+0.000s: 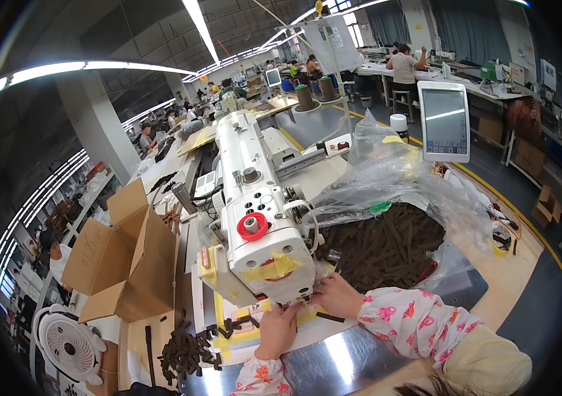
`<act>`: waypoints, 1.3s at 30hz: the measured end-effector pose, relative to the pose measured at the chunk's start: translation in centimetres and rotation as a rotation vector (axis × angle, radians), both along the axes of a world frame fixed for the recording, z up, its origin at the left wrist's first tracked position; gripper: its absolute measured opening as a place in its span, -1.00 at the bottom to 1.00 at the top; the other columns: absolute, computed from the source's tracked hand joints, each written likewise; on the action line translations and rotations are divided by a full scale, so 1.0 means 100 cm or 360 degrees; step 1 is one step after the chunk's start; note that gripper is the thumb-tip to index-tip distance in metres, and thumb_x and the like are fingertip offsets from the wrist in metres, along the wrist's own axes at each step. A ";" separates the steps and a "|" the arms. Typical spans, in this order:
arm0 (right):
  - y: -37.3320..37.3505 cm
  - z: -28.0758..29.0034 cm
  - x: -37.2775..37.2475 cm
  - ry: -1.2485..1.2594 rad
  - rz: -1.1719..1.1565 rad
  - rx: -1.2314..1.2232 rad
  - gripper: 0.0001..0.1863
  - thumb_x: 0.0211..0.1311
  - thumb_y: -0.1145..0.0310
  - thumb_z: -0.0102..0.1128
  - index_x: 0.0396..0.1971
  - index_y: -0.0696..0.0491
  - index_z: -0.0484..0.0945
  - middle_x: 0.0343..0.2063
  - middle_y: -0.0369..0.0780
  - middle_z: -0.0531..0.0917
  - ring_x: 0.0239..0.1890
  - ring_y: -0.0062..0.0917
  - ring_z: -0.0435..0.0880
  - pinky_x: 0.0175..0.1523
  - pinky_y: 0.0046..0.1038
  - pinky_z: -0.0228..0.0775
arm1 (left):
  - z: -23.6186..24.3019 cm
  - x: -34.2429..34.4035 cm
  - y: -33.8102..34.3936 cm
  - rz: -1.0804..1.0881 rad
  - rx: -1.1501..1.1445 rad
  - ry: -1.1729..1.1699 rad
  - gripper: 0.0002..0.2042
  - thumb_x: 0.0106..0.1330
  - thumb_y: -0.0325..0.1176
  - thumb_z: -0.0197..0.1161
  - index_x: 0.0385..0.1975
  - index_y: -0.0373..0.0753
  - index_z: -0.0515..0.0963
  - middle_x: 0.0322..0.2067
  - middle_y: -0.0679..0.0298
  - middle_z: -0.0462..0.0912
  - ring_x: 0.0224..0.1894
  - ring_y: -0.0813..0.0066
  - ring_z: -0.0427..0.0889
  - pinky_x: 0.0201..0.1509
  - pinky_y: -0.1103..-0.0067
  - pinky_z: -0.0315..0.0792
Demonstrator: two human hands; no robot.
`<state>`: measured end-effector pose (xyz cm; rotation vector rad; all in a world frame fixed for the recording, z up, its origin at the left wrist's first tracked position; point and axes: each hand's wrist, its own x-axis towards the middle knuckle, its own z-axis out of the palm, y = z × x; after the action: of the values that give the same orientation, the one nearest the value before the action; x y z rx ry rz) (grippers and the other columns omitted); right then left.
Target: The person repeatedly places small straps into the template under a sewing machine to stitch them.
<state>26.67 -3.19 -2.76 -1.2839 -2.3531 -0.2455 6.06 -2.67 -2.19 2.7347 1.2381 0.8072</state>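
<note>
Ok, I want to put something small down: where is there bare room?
The metal plate is bare between the left sleeve and right sleeve; so is the wooden tabletop between the clear bag and floor. Crowded: below the sewing machine, with left hand and right hand, and the dark strips at left.

One narrow dark brown strip (330, 317) lay flat near the right hand (337, 296); many similar strips (386, 244) were heaped beyond it, short pieces (188, 353) at left.

Bright ceiling lights (202, 30) curve toward the black fisheye rim, and white glare streaks the metal plate (340, 360).
</note>
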 end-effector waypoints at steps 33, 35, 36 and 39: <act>-0.025 0.047 0.021 0.0301 0.0185 -0.0740 -0.79 -0.11 0.25 0.31 -0.66 0.07 0.52 -0.66 -0.25 0.54 -0.51 -0.35 0.57 -0.38 -0.36 0.33 | 0.023 -0.062 0.019 0.0587 -0.0014 -0.0101 -0.89 0.13 -0.39 0.19 -0.42 -0.28 0.54 -0.48 0.11 0.52 -0.34 0.11 0.50 -0.16 0.32 0.31; -0.032 0.046 0.022 0.0176 0.0183 -0.0813 -0.76 -0.14 0.22 0.30 -0.64 0.07 0.52 -0.63 -0.22 0.55 -0.49 -0.30 0.58 -0.42 -0.31 0.35 | 0.021 -0.035 0.014 0.0475 0.0240 -0.0045 -0.84 0.12 -0.36 0.21 -0.35 -0.28 0.53 -0.44 0.12 0.52 -0.26 0.10 0.46 -0.08 0.30 0.27; -0.037 0.042 0.018 0.0112 0.0131 -0.0749 -0.78 -0.14 0.24 0.29 -0.63 0.07 0.51 -0.61 -0.21 0.56 -0.48 -0.30 0.59 -0.41 -0.30 0.37 | 0.024 -0.024 0.007 0.0421 0.0174 -0.0086 -0.81 0.12 -0.35 0.21 -0.30 -0.28 0.53 -0.43 0.12 0.52 -0.23 0.08 0.44 -0.06 0.28 0.26; -0.043 0.033 0.013 0.0117 0.0114 -0.0653 -0.85 -0.15 0.32 0.23 -0.60 0.06 0.49 -0.55 -0.18 0.57 -0.46 -0.29 0.59 -0.40 -0.27 0.39 | 0.010 0.002 -0.002 0.0061 0.0402 -0.0061 -0.79 0.12 -0.36 0.21 -0.28 -0.31 0.53 -0.45 0.10 0.52 -0.27 0.09 0.44 -0.11 0.28 0.27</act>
<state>27.95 -7.54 0.56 -1.3526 -2.4593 0.3195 6.29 -2.85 -1.23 2.8778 1.2642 1.0847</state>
